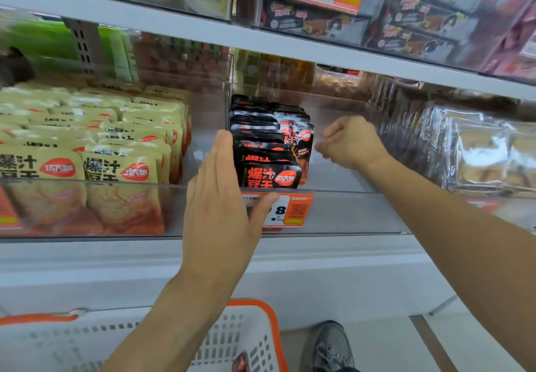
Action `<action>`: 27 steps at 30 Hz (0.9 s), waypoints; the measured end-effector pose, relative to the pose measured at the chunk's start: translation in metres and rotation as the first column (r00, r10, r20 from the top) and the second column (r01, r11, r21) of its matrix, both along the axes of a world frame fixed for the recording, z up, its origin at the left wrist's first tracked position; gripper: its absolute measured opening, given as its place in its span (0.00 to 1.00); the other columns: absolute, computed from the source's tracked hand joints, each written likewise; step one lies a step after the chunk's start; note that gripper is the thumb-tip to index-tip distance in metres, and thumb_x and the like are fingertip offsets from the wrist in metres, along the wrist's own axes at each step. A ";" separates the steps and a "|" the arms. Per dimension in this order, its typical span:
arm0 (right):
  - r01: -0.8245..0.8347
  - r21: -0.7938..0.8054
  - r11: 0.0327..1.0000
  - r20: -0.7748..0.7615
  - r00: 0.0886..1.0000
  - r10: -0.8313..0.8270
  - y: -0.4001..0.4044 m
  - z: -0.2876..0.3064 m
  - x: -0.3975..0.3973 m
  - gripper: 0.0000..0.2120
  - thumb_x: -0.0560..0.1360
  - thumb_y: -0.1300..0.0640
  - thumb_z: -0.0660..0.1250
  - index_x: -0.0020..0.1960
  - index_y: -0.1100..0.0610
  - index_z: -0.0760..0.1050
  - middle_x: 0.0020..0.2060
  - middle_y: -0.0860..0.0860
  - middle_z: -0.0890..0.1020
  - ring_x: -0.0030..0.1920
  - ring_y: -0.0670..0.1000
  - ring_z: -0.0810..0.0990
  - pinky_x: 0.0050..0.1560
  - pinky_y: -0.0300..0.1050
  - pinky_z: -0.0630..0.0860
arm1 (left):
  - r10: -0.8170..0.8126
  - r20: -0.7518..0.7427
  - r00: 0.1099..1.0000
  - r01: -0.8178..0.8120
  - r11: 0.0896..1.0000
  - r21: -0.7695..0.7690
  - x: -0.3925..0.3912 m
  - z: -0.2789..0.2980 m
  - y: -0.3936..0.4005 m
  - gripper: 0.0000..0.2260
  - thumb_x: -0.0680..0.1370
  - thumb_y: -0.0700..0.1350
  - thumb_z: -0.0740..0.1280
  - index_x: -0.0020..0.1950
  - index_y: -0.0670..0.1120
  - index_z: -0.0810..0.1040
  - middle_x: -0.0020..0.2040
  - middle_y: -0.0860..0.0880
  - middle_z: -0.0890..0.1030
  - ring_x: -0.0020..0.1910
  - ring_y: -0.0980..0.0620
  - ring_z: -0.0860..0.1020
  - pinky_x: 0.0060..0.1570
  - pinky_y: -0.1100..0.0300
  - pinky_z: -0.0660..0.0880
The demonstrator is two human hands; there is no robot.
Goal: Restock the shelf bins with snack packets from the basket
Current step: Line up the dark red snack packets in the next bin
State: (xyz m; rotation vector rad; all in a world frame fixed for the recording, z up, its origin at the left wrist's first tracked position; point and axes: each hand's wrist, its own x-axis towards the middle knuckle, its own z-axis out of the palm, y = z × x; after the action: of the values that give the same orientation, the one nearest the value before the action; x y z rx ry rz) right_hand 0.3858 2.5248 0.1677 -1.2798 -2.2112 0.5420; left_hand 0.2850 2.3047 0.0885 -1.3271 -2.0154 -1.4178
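Bracing black packets (pixel 268 151) with flat left hand (pixel 220 194), grip wide; right hand (pixel 346 144) beside them, grip curled, empty

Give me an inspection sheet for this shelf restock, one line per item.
Surface: clear shelf bin, right part bare.
Job's things: black snack packets stand in rows at the bin's left side; white basket with an orange rim sits below, contents mostly out of view.
Clutter: nothing seen.
Hands: left hand flat, fingers straight, against the left of the black packets; right hand curled inside the bin beside the packets, no packet seen in it.
Cables: nothing seen.
Surroundings: beige snack packets fill the bin to the left; clear-wrapped goods to the right; price tag on the bin front; shoe on the floor.
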 end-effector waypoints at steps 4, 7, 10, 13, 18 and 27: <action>-0.174 0.279 0.944 -0.235 0.941 0.243 -0.079 0.021 0.032 0.07 0.74 0.59 0.72 0.43 0.49 0.77 0.36 0.45 0.82 0.37 0.47 0.83 0.43 0.42 0.80 | -0.020 -0.154 0.988 0.065 0.953 0.296 -0.001 0.005 -0.020 0.18 0.78 0.44 0.71 0.66 0.40 0.73 0.64 0.43 0.77 0.65 0.45 0.73 0.68 0.54 0.68; -0.417 0.276 0.866 -0.276 0.829 0.487 -0.153 0.010 0.044 0.09 0.73 0.63 0.73 0.43 0.51 0.77 0.34 0.47 0.82 0.33 0.48 0.82 0.36 0.38 0.77 | -0.149 -0.098 0.984 0.171 0.943 0.286 -0.002 -0.013 -0.047 0.05 0.78 0.42 0.66 0.53 0.49 0.75 0.46 0.55 0.78 0.45 0.52 0.76 0.49 0.61 0.72; -0.669 -0.097 0.737 -0.050 0.743 0.667 -0.196 -0.038 0.024 0.06 0.73 0.62 0.73 0.44 0.52 0.79 0.36 0.46 0.83 0.34 0.46 0.80 0.36 0.36 0.75 | -0.187 0.134 0.973 0.203 0.972 -0.117 -0.011 -0.058 -0.074 0.04 0.73 0.46 0.67 0.46 0.53 0.74 0.35 0.58 0.75 0.36 0.57 0.72 0.36 0.62 0.68; -0.635 -0.474 0.610 0.182 0.607 0.773 -0.213 -0.112 -0.013 0.04 0.74 0.59 0.72 0.49 0.54 0.80 0.44 0.48 0.84 0.37 0.39 0.78 0.40 0.31 0.72 | -0.115 0.304 0.946 0.259 0.831 -0.492 -0.032 -0.121 -0.098 0.08 0.74 0.45 0.70 0.44 0.54 0.71 0.34 0.58 0.75 0.35 0.54 0.73 0.35 0.57 0.67; -0.400 -0.708 0.582 0.400 0.452 0.797 -0.236 -0.244 -0.053 0.11 0.77 0.59 0.69 0.53 0.67 0.80 0.55 0.64 0.82 0.53 0.63 0.81 0.55 0.54 0.80 | 0.125 0.388 0.913 0.309 0.409 -0.859 -0.058 -0.231 -0.156 0.06 0.75 0.50 0.67 0.47 0.50 0.72 0.47 0.49 0.78 0.52 0.44 0.79 0.43 0.54 0.73; -0.186 -0.792 0.582 0.268 0.750 0.604 -0.275 -0.359 -0.074 0.16 0.73 0.43 0.74 0.50 0.51 0.72 0.44 0.50 0.76 0.44 0.49 0.75 0.42 0.41 0.71 | 0.069 0.198 0.978 0.171 0.283 -0.944 -0.056 -0.283 -0.207 0.21 0.80 0.57 0.64 0.69 0.49 0.71 0.69 0.48 0.67 0.68 0.45 0.65 0.63 0.50 0.68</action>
State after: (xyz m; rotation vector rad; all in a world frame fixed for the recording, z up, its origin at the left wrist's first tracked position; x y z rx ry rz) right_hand 0.3120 2.2494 -0.1917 -1.3588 -2.9381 1.5777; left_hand 0.2292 2.0981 -0.1943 -1.6541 -3.2054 -0.0914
